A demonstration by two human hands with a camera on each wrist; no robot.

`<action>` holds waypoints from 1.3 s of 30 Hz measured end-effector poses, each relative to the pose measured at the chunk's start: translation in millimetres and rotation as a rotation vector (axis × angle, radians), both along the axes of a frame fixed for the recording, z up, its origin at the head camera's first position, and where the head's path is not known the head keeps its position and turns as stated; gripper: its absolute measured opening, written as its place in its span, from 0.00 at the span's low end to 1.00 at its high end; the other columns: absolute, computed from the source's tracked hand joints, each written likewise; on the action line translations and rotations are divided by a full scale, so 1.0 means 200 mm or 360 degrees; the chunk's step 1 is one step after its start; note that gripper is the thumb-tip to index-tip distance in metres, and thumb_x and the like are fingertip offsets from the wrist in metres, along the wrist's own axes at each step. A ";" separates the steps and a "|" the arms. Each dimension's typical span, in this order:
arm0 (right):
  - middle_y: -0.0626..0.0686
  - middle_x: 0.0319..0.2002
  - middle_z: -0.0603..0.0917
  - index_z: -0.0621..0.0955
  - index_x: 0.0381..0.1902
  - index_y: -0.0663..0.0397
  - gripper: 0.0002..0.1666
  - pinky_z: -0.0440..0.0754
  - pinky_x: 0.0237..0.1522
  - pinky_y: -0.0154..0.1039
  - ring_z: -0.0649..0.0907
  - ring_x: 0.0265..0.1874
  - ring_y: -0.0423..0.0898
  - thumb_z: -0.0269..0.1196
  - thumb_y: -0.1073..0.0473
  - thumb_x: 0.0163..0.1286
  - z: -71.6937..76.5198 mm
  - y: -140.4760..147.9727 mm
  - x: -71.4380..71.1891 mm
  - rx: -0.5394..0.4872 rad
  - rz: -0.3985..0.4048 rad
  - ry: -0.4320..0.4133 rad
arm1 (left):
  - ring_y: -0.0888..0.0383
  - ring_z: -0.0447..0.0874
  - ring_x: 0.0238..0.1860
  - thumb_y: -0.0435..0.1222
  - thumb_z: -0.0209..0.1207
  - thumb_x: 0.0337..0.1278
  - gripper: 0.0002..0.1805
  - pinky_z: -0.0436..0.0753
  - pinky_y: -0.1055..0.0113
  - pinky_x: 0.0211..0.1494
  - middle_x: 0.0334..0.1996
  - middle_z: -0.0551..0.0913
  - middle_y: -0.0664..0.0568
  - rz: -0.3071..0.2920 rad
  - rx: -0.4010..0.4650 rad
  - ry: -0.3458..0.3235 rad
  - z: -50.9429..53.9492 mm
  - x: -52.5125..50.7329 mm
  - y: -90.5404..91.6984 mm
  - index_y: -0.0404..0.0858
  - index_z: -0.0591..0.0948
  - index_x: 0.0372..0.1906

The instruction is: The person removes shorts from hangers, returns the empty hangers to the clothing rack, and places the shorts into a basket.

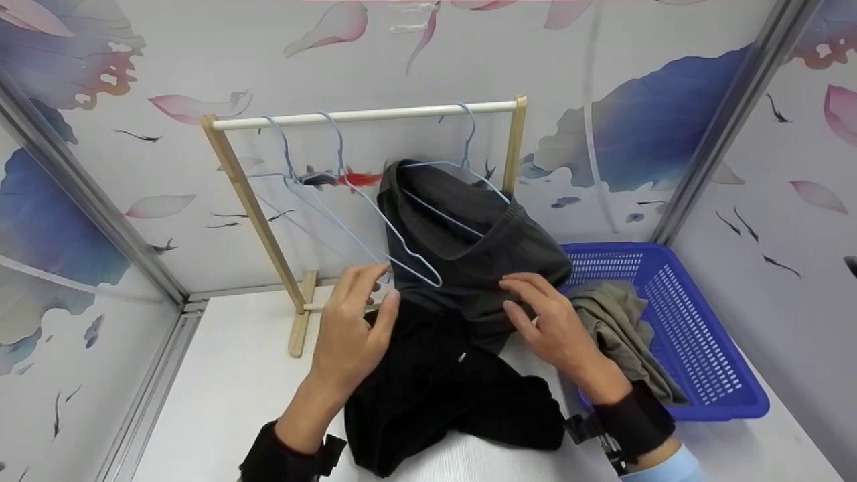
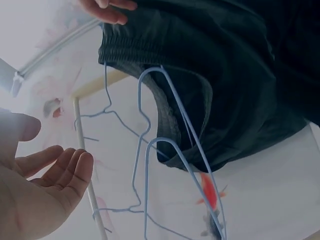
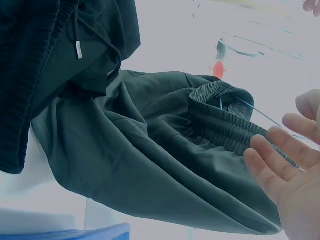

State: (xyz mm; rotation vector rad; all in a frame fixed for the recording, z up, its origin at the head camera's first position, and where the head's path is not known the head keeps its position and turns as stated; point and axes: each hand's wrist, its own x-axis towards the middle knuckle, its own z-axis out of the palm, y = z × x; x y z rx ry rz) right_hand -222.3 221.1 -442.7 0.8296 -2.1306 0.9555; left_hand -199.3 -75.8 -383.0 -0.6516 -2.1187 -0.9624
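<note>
Dark grey trousers point(image 1: 469, 248) with an elastic waistband hang on a light blue hanger point(image 1: 466, 144) at the rod's right part. Two bare blue hangers point(image 1: 341, 154) hang further left, one tilted forward. Black clothing point(image 1: 442, 395) with a drawstring tip lies on the table below. My left hand point(image 1: 351, 331) is raised left of the trousers, fingers relaxed, holding nothing; the left wrist view shows it point(image 2: 50, 185) apart from the hangers. My right hand point(image 1: 552, 328) hovers at the trousers' right side, fingers loosely bent and empty, beside the waistband point(image 3: 225, 125) in the right wrist view.
A wooden rack with a white rod point(image 1: 395, 114) stands at the back of the white table point(image 1: 221, 375). On the right, a blue basket point(image 1: 696, 321) holds olive-grey cloth point(image 1: 612, 328). Patterned panels with metal frame bars surround the table.
</note>
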 end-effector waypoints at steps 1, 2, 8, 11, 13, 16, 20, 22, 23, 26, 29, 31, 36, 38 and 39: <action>0.59 0.55 0.83 0.84 0.56 0.61 0.19 0.76 0.26 0.30 0.81 0.32 0.42 0.66 0.74 0.68 0.00 0.00 0.00 0.0005 -0.0006 0.0004 | 0.51 0.83 0.48 0.33 0.62 0.67 0.17 0.85 0.58 0.49 0.51 0.82 0.45 -0.0006 -0.0007 0.0017 -0.01 0.00 0.01 0.32 0.82 0.58; 0.59 0.55 0.83 0.84 0.56 0.60 0.19 0.75 0.25 0.31 0.80 0.31 0.41 0.66 0.74 0.68 0.00 0.01 0.00 0.0010 -0.0011 0.0008 | 0.51 0.83 0.50 0.34 0.62 0.67 0.18 0.84 0.57 0.52 0.52 0.82 0.45 -0.0012 -0.0014 0.0021 -0.02 0.00 0.02 0.32 0.82 0.58; 0.59 0.54 0.84 0.83 0.57 0.63 0.21 0.76 0.30 0.35 0.80 0.38 0.44 0.66 0.75 0.67 0.02 0.02 0.00 0.0011 -0.0048 0.0034 | 0.50 0.80 0.58 0.35 0.63 0.68 0.19 0.79 0.56 0.63 0.53 0.81 0.44 -0.0029 -0.0062 0.0061 -0.09 0.00 0.09 0.32 0.82 0.60; 0.58 0.52 0.84 0.82 0.58 0.64 0.21 0.75 0.34 0.35 0.80 0.38 0.45 0.66 0.75 0.67 0.02 0.03 -0.01 0.0010 -0.0054 0.0033 | 0.49 0.80 0.58 0.33 0.64 0.66 0.20 0.80 0.56 0.62 0.53 0.80 0.43 -0.0040 -0.0089 0.0110 -0.12 0.00 0.12 0.30 0.81 0.60; 0.59 0.51 0.83 0.82 0.58 0.64 0.21 0.75 0.32 0.33 0.80 0.37 0.44 0.66 0.74 0.68 0.02 0.04 -0.01 0.0008 -0.0047 0.0024 | 0.49 0.80 0.57 0.32 0.65 0.65 0.20 0.80 0.56 0.62 0.53 0.80 0.42 -0.0042 -0.0099 0.0146 -0.13 0.00 0.13 0.29 0.81 0.60; 0.58 0.50 0.83 0.82 0.58 0.63 0.21 0.74 0.30 0.32 0.79 0.35 0.44 0.65 0.75 0.68 0.03 0.05 -0.01 0.0001 -0.0043 0.0018 | 0.49 0.79 0.57 0.32 0.65 0.64 0.20 0.80 0.56 0.61 0.53 0.80 0.42 -0.0043 -0.0109 0.0194 -0.15 -0.01 0.15 0.29 0.81 0.59; 0.59 0.52 0.83 0.82 0.58 0.63 0.22 0.76 0.34 0.33 0.80 0.37 0.45 0.65 0.75 0.67 0.04 0.07 -0.02 -0.0004 -0.0054 0.0052 | 0.49 0.79 0.56 0.34 0.62 0.68 0.19 0.80 0.57 0.61 0.53 0.80 0.42 -0.0047 -0.0128 0.0230 -0.17 -0.01 0.17 0.29 0.82 0.58; 0.60 0.53 0.83 0.82 0.58 0.63 0.22 0.77 0.37 0.34 0.80 0.38 0.46 0.65 0.76 0.66 0.05 0.07 -0.02 -0.0017 -0.0058 0.0065 | 0.49 0.79 0.56 0.35 0.60 0.70 0.18 0.80 0.57 0.61 0.54 0.80 0.42 -0.0050 -0.0143 0.0243 -0.18 -0.02 0.18 0.29 0.81 0.59; 0.60 0.53 0.83 0.82 0.58 0.64 0.22 0.77 0.37 0.34 0.81 0.38 0.46 0.65 0.76 0.66 0.05 0.08 -0.02 -0.0022 -0.0063 0.0075 | 0.49 0.79 0.56 0.36 0.59 0.71 0.18 0.80 0.57 0.61 0.54 0.80 0.42 -0.0049 -0.0151 0.0249 -0.19 -0.02 0.19 0.29 0.81 0.59; 0.60 0.54 0.83 0.82 0.58 0.65 0.21 0.78 0.40 0.34 0.82 0.39 0.48 0.65 0.77 0.66 0.07 0.09 -0.03 -0.0042 -0.0079 0.0068 | 0.49 0.79 0.57 0.39 0.57 0.74 0.19 0.80 0.57 0.62 0.56 0.80 0.41 -0.0039 -0.0188 0.0261 -0.20 -0.01 0.22 0.30 0.81 0.60; 0.61 0.54 0.83 0.83 0.56 0.67 0.20 0.78 0.44 0.30 0.83 0.41 0.52 0.65 0.76 0.67 0.08 0.10 -0.03 -0.0056 -0.0108 0.0061 | 0.49 0.79 0.58 0.40 0.56 0.75 0.21 0.79 0.58 0.64 0.59 0.79 0.42 -0.0023 -0.0234 0.0246 -0.21 -0.01 0.24 0.30 0.81 0.61; 0.62 0.54 0.83 0.83 0.56 0.68 0.19 0.76 0.47 0.27 0.83 0.42 0.54 0.64 0.76 0.67 0.09 0.11 -0.04 -0.0067 -0.0122 0.0055 | 0.48 0.79 0.59 0.39 0.57 0.74 0.21 0.79 0.57 0.64 0.60 0.79 0.42 -0.0016 -0.0259 0.0252 -0.22 0.00 0.26 0.30 0.81 0.62; 0.63 0.54 0.83 0.83 0.55 0.69 0.18 0.76 0.46 0.27 0.83 0.42 0.54 0.65 0.76 0.67 0.10 0.13 -0.05 -0.0067 -0.0174 0.0077 | 0.48 0.78 0.62 0.37 0.61 0.70 0.22 0.78 0.56 0.65 0.62 0.78 0.42 -0.0005 -0.0318 0.0262 -0.24 0.00 0.29 0.30 0.81 0.62; 0.63 0.54 0.83 0.83 0.55 0.69 0.18 0.77 0.45 0.29 0.83 0.42 0.54 0.65 0.76 0.67 0.11 0.14 -0.05 -0.0059 -0.0196 0.0080 | 0.48 0.78 0.62 0.37 0.61 0.70 0.22 0.78 0.56 0.66 0.63 0.78 0.42 -0.0001 -0.0340 0.0254 -0.25 0.00 0.30 0.30 0.80 0.63; 0.63 0.54 0.83 0.83 0.55 0.69 0.18 0.78 0.44 0.29 0.83 0.42 0.53 0.65 0.75 0.67 0.11 0.14 -0.05 -0.0059 -0.0202 0.0081 | 0.49 0.78 0.63 0.37 0.60 0.70 0.22 0.78 0.57 0.66 0.63 0.78 0.42 0.0003 -0.0352 0.0246 -0.25 0.00 0.31 0.31 0.80 0.64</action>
